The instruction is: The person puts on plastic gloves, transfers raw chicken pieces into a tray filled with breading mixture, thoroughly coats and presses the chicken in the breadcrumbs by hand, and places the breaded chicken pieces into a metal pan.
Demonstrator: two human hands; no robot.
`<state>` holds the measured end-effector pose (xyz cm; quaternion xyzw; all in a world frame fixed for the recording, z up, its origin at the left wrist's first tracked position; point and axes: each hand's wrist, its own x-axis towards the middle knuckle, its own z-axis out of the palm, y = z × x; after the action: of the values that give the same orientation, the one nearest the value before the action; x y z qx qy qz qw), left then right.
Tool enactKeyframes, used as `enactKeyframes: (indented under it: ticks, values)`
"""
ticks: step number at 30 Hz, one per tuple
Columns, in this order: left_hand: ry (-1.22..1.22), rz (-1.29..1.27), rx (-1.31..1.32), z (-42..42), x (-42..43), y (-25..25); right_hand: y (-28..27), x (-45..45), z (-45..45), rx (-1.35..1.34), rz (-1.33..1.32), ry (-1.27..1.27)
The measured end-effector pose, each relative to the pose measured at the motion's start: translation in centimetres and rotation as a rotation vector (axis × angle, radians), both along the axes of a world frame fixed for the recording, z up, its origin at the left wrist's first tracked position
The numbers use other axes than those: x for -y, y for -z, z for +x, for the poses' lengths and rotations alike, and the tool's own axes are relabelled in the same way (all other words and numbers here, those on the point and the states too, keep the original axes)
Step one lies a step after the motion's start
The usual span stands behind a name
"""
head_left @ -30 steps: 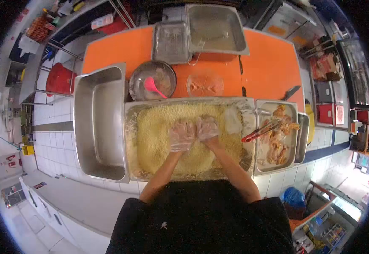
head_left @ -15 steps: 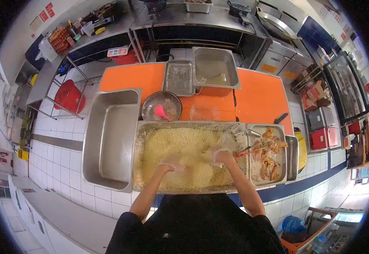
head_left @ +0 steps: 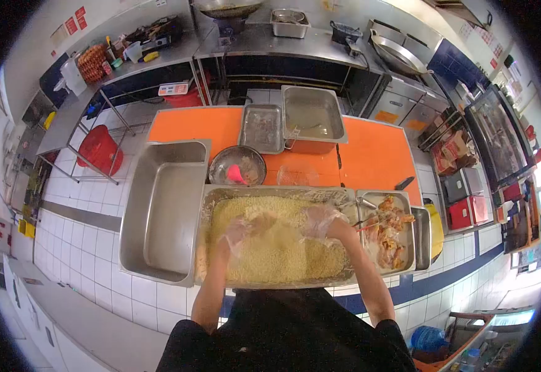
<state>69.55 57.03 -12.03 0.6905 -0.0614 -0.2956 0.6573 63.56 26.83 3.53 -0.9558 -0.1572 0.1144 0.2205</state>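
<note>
A long metal pan in front of me holds pale yellow, grainy breading. Both my hands wear thin clear plastic gloves and are in the pan. My left hand is over the left half of the breading, its fingers pointing right and smeared by motion; whether anything lies in them is unclear. Over the right half, near the far wall, my right hand has its fingers apart, with breading on the glove. Directly right, a smaller metal pan contains pieces of raw-looking marinated meat, with red-handled tongs partly over it.
A deep metal pan stands at the left. Behind the breading sit a round bowl with a pink scoop, a wire basket, a shallow tray and a deep pan with liquid. A knife lies on the orange tabletop.
Both hands have moved toward the far side of the breading pan, the left also slightly left. The camera view has tilted up a little.
</note>
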Motion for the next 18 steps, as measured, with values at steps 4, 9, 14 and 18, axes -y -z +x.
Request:
enactKeyframes:
  ticks: [4, 9, 14, 18]
  values:
    - [-0.079, -0.157, -0.136, -0.1, 1.4, 0.4, -2.3, -1.7, 2.3, -0.218, -0.104, -0.116]
    - [-0.246, -0.518, -0.431, -3.6, 4.6, 0.1, -1.4, -1.7, 3.3, -0.257, 0.127, -0.175]
    - [-0.281, -0.604, -0.599, -6.5, 7.7, -1.9, 3.2, -1.4, 2.2, -0.135, -0.001, 0.078]
    - [-0.292, -0.539, -0.370, -8.7, 8.3, -0.9, -1.0, -1.8, -0.4, -0.089, -0.008, 0.087]
